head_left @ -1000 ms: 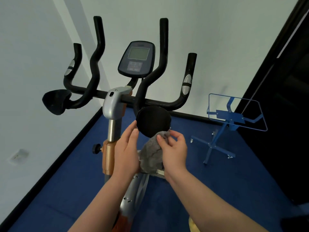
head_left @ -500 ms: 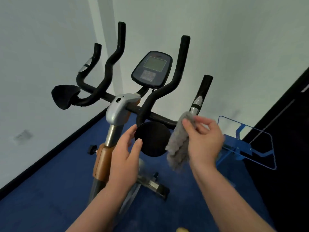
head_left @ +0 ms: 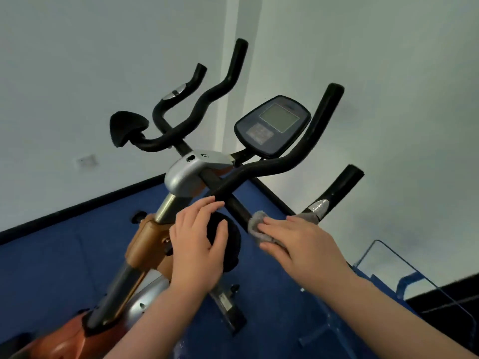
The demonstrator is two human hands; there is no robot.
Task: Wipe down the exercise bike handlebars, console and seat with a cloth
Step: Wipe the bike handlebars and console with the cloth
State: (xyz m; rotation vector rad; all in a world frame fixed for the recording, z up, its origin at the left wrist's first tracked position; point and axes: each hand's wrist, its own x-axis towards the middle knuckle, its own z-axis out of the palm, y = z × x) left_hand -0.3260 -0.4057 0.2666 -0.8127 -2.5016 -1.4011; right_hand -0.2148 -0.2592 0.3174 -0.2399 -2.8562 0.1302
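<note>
The exercise bike's black handlebars fill the middle of the view, with the dark console tilted above them. My right hand presses a grey cloth around the right handlebar bend, just below the silver pulse sensor. My left hand lies flat with fingers spread over the round black elbow pad at the bar's near end. A second black pad sits at the left. The seat is out of view.
A silver clamp tops the steering post, with an orange frame below. The floor is blue carpet, meeting white walls at a black skirting. A blue metal stand stands at the lower right.
My right hand has carried the cloth forward and pressed it onto the right handlebar. My left hand has moved up onto the round pad. The view has tilted and swung left.
</note>
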